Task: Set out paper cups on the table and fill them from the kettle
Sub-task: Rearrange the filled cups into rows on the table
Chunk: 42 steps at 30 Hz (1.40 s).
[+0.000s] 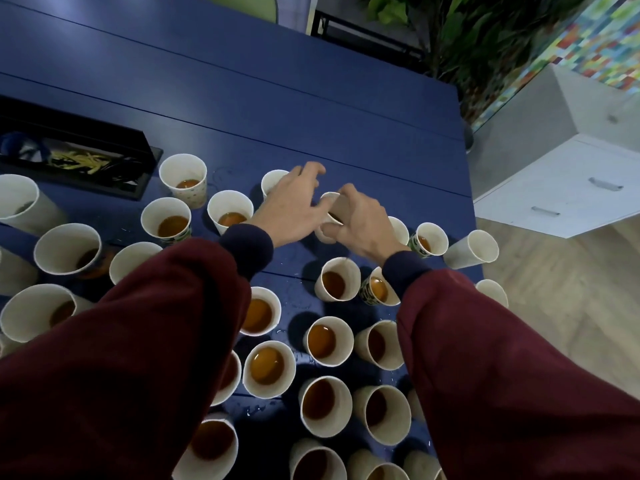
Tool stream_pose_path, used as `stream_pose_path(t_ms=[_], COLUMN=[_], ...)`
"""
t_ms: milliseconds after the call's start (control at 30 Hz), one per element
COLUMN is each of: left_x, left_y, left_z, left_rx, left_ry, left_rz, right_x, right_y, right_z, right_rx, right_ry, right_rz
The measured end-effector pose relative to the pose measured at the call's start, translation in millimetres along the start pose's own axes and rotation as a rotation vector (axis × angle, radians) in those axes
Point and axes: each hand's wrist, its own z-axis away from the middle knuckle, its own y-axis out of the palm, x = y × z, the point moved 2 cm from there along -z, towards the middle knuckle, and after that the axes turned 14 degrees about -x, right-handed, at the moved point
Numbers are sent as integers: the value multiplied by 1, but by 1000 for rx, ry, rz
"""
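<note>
Fingers (pixel 349 199) of the right hand (pixel 363 225) are curled round a paper cup (pixel 323 230), gripping it by the wall. The cup is tilted, mouth turned toward the left hand (pixel 287 206). Whether it is a single cup or a nested few, cannot tell. It is held low over the blue bench (pixel 311 109); whether it touches the top is unclear.

Left hand is spread wide, its fingers (pixel 311 171) straight and holding nothing. The thumb is just beside the held cup's rim; contact not clear. Another white cup (pixel 272 180) shows partly under those fingers, contents hidden.

Step in hand, as I read it: setting one more cup down. Most of the work looks done.
- Filled cups (pixel 268 367) of amber liquid crowd the bench on the near side of the fingers, under both maroon sleeves (pixel 156 341).
- An empty cup (pixel 474 249) stands well off to the right of the fingers.
- Kettle is not in view.

To do it well:
- Stand the cup upright on the bare stretch just beyond the fingers, apart from its neighbours so a spout can reach it.
- Let the free hand steady it; an empty paper cup tips easily.
- Keep the forearms lifted on the way back, since a dragging cuff would upset the full ones.
- Droplets (pixel 298 296) already lie on the bench below the wrists, so set the base on a dry patch.
</note>
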Motion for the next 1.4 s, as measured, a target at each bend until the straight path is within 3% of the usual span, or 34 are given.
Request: stream_pose_path(t_ms=[133,267,467,733,867,1000,1200,1400], left_x=[13,34,49,56,51,44,23,12], left_y=[-8,-3,4,8,5,-3,-40,-95], left_z=[-12,-15,-23,-29,-32,-26,-4,21], left_rx=[-125,-25,76,24,15,7,-42,-88], left_ry=[67,41,12,-11,15,14,35,47], left_rz=[-302,-538,-516,-485,-460,-449,-386,-353], right_x=[-6,-12,-11,-9,-6,5,48,108], right_y=[11,19,15,15,7,-17,-32,5], right_z=[-4,-1,-3,-1,1,6,40,109], right_rx=[47,109,171,165,166,80,-68,206], right_ry=[29,74,8,140,133,107,-24,-116], right_rz=[89,195,213,151,238,263,66,53])
